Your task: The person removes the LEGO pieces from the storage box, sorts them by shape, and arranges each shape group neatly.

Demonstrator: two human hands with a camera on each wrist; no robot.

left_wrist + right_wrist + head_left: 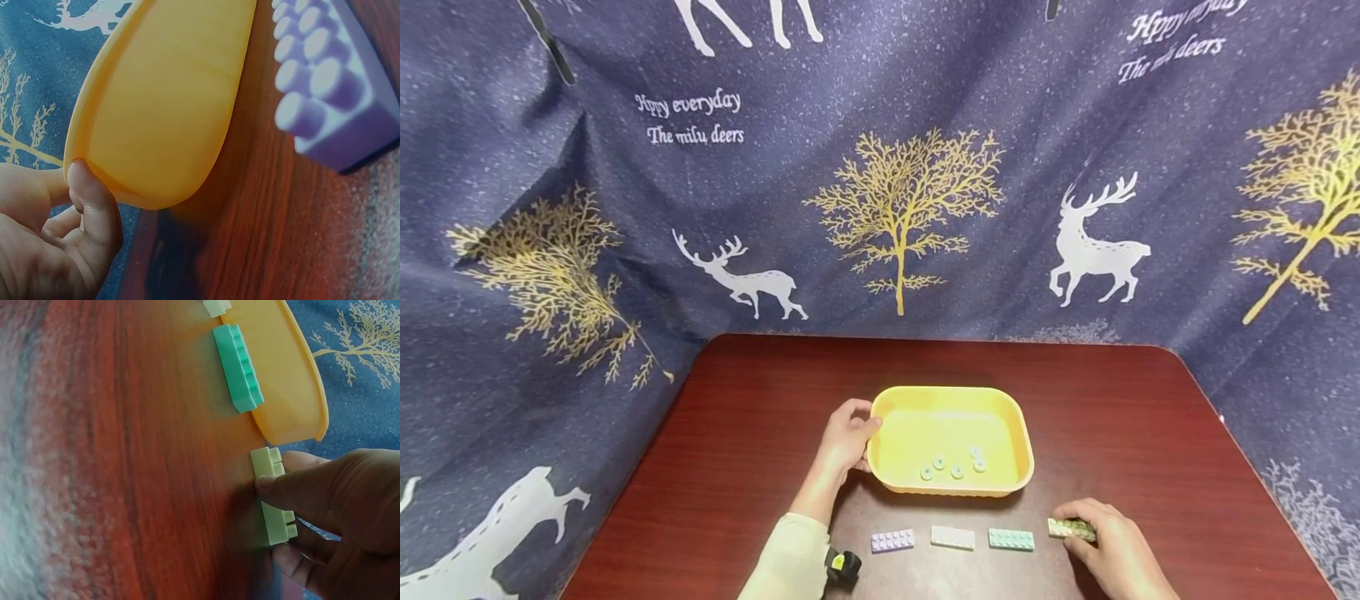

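A yellow plastic basin (917, 487) stands on the table, with several small pale rings (957, 472) on its floor. My left hand (847, 437) pinches the basin's left rim between thumb and fingers. In front of the basin lies a row of toy building bricks: a purple brick (892, 542), a white brick (952, 537) and a teal brick (1011, 540). At the row's right end my right hand (1108, 537) holds a pale yellow-green brick (270, 519) by its sides, thumb on the near side. Its studs are partly hidden by the fingers.
The dark red table (760, 375) has rounded far corners. A blue cloth (850, 108) printed with deer and trees hangs behind it and along the sides. On the left wrist sits a black strapped device (842, 567), close to the purple brick.
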